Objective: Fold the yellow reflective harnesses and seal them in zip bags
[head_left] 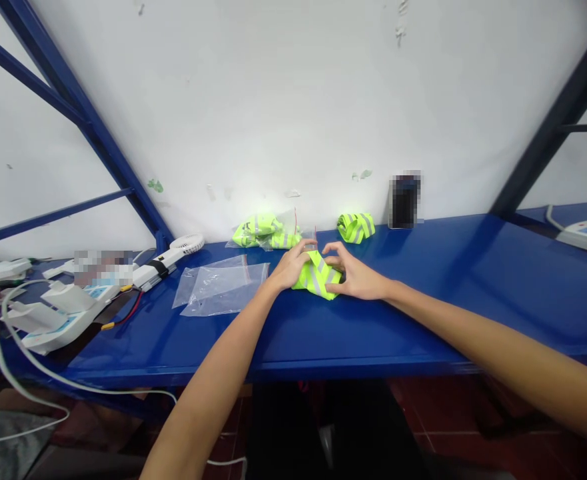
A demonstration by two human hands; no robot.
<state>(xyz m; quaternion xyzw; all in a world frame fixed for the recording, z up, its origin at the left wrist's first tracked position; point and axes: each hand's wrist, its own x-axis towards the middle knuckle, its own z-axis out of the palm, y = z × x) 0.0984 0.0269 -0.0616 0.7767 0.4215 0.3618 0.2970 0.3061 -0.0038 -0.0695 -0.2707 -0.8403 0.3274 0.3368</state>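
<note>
A folded neon-yellow reflective vest (318, 275) with grey stripes lies on the blue table between my hands. My left hand (292, 265) is closed round its left side, fingers over the far edge. Curved about the right side is my right hand (352, 272), its thumb at the near edge and its fingers on the fabric. Just behind stand bagged yellow vests (258, 230) in clear plastic. Another rolled yellow vest (356, 227) rests unbagged by the wall. Clear zip bags (226, 287) lie flat to the left of my left forearm.
A power strip (68, 313) with white plugs and cables fills the table's left side, near a small white fan (186, 245). A phone-like dark object (404, 201) leans on the wall. Blue metal frames (86, 120) rise at both sides. Part of another person shows at far left.
</note>
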